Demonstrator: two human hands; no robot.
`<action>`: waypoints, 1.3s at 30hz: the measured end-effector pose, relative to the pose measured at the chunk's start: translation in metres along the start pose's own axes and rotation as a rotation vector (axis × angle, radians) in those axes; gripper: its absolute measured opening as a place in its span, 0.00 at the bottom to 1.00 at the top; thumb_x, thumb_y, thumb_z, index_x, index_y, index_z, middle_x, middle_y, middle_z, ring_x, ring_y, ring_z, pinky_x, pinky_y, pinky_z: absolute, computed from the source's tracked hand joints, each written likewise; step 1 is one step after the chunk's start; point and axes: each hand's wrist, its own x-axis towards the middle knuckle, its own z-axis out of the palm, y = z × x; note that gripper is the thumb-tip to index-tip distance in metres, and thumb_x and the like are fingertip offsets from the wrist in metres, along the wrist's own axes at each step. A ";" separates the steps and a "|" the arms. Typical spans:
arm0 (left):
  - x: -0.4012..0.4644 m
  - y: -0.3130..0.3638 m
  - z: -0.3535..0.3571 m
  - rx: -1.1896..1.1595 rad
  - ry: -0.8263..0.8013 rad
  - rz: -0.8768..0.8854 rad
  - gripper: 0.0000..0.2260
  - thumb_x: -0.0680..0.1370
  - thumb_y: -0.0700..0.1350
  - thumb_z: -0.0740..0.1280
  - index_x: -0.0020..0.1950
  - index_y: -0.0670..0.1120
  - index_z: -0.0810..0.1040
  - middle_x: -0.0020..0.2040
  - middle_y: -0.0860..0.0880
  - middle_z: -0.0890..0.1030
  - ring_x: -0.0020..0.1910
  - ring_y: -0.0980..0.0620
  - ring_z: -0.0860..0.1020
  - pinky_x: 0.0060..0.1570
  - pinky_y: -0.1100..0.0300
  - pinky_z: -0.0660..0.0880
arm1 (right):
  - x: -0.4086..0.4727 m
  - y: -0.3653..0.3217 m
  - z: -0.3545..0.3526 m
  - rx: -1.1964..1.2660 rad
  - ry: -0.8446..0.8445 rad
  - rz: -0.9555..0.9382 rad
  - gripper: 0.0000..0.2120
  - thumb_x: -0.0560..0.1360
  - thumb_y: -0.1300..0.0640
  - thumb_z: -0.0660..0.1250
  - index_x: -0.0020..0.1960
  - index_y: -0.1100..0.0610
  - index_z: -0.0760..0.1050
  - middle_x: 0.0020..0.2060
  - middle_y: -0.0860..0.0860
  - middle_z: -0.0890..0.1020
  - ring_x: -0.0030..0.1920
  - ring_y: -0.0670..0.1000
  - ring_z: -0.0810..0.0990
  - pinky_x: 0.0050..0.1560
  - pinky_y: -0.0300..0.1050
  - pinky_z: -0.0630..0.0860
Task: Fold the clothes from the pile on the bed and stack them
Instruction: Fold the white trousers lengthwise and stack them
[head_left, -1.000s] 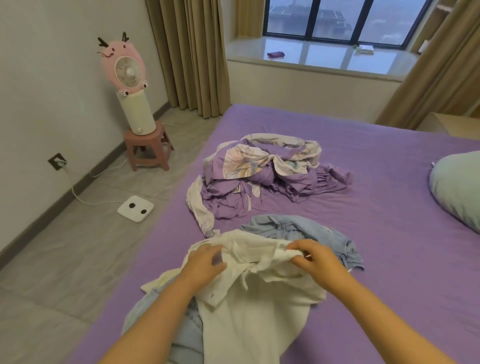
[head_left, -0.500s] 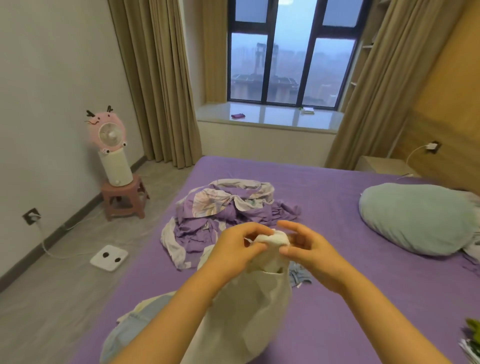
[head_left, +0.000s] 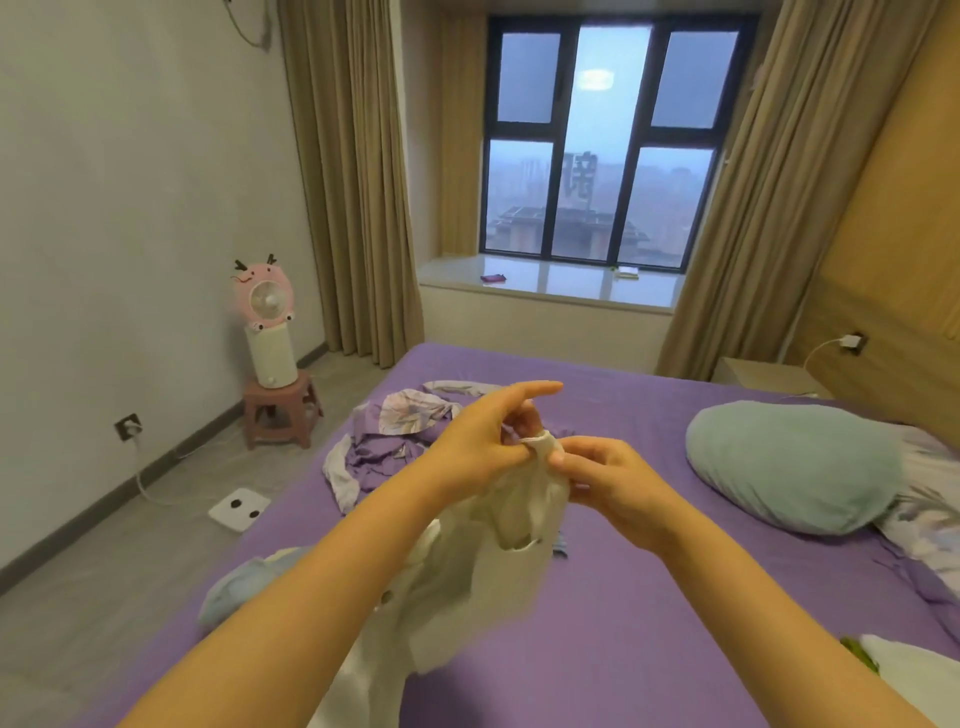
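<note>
A cream white garment hangs in the air above the purple bed. My left hand and my right hand both pinch its top edge, close together, at mid-frame. The forefinger of my left hand sticks out straight. Behind my hands a purple floral garment lies crumpled on the bed. A pale blue garment lies at the bed's left edge, partly hidden by my left forearm and the white cloth.
A teal pillow lies on the bed's right side. At the lower right corner white and green cloth shows. On the floor to the left are a white scale and a pink stool with a fan.
My hands have lifted the white garment from the bed into the air and moved together at its top edge. The view has tilted upward.
</note>
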 end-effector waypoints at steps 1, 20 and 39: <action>-0.001 0.005 0.003 0.026 -0.023 -0.028 0.28 0.75 0.40 0.70 0.71 0.56 0.65 0.52 0.53 0.74 0.46 0.62 0.74 0.47 0.67 0.74 | -0.008 -0.005 -0.005 -0.011 0.017 -0.008 0.10 0.76 0.57 0.67 0.53 0.61 0.81 0.48 0.58 0.84 0.49 0.53 0.83 0.46 0.41 0.78; -0.062 -0.006 0.055 0.171 -0.182 -0.282 0.29 0.74 0.55 0.70 0.72 0.53 0.66 0.68 0.51 0.72 0.63 0.53 0.72 0.60 0.58 0.72 | -0.098 -0.138 -0.067 0.160 0.542 -0.342 0.10 0.80 0.55 0.61 0.55 0.56 0.78 0.43 0.50 0.84 0.40 0.47 0.83 0.34 0.41 0.79; -0.030 0.031 0.178 -0.084 -0.219 -0.317 0.07 0.79 0.43 0.59 0.42 0.43 0.69 0.36 0.43 0.79 0.33 0.47 0.81 0.33 0.56 0.79 | -0.234 -0.071 -0.102 0.170 1.049 -0.197 0.08 0.80 0.60 0.60 0.48 0.55 0.78 0.37 0.50 0.83 0.39 0.50 0.79 0.34 0.42 0.79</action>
